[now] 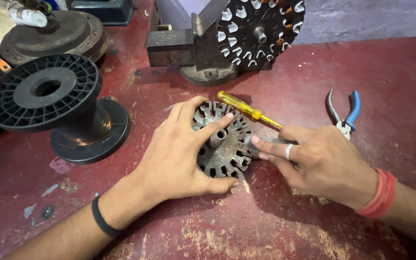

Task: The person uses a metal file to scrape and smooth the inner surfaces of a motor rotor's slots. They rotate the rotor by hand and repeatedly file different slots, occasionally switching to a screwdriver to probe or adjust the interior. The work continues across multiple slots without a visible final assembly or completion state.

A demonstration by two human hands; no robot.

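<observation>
Your left hand [179, 149] lies spread over the slotted metal stator core [222, 140] at the centre of the frame, fingers wrapped round its rim and the forefinger reaching toward the hub; the palm hides the core's left part. Your right hand [314, 161] sits just right of the core, fingers curled shut on a flat grey strip [261, 142] whose tip meets the core's right edge; how far the strip runs back is hidden in the grip. A yellow-handled screwdriver [246, 110] lies across the core's upper edge; its tip is lost behind your right hand, so whether that hand touches it cannot be told. Blue-handled pliers [345, 113] rest on the worn red table [266, 226] at right. A black plastic spool [49, 103] stands at left. At top centre, a vise [193, 53] holds a second, wound stator [261, 29], cut off by the upper edge.
</observation>
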